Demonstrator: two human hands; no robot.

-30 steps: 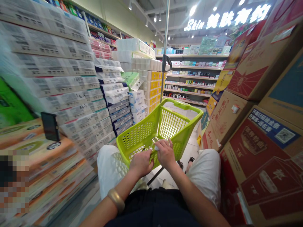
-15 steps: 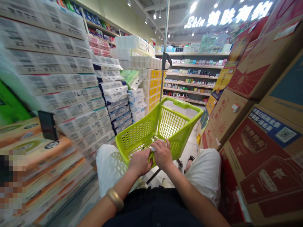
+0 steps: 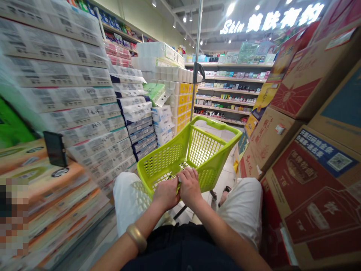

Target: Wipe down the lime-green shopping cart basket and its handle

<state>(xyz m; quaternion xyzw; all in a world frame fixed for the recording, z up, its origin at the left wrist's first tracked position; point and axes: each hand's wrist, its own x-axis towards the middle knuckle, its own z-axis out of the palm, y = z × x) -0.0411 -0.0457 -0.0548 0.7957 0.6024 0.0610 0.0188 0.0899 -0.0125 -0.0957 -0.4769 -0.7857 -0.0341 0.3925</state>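
A lime-green shopping basket [image 3: 169, 162] with perforated sides stands tilted between my knees. My left hand [image 3: 166, 194] is closed at the basket's near rim, its fingertips partly hidden. Right beside it, touching, my right hand [image 3: 190, 185] curls over the same rim with its fingers bent together. A small white scrap [image 3: 179, 180], perhaps tissue, shows between the two hands; most of it is covered by my fingers. The basket's inside shows its slotted bottom.
Wrapped paper packs [image 3: 93, 109] are stacked at the left, with a dark phone-like device [image 3: 55, 148] on orange packs [image 3: 76, 175]. Cartons [image 3: 316, 177] rise close on the right. Behind the basket stand a metal pole [image 3: 198, 34] and stocked shelves [image 3: 225, 79].
My right hand has shifted slightly left and its raised finger has come down, so less of the white scrap shows. My left hand stays at the rim. The basket has barely moved.
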